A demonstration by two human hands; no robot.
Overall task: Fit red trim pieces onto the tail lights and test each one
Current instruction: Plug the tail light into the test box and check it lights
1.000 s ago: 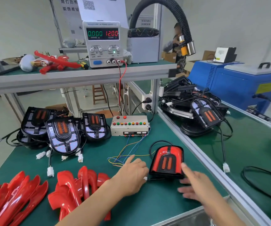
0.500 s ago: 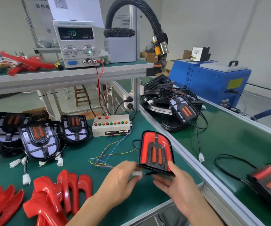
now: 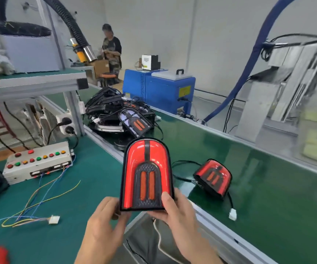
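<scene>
The tail light (image 3: 146, 174), red trim fitted, is held upright in the air above the bench's (image 3: 89, 180) right edge. The right hand (image 3: 178, 216) grasps its lower right corner, thumb on the face. The left hand (image 3: 104, 225) pinches its lower left corner. A second light (image 3: 213, 177) lies on the conveyor (image 3: 268, 187) just beyond. The button box (image 3: 37, 162) sits near the bench's back edge, its loose connector (image 3: 54, 219) lying nearer.
</scene>
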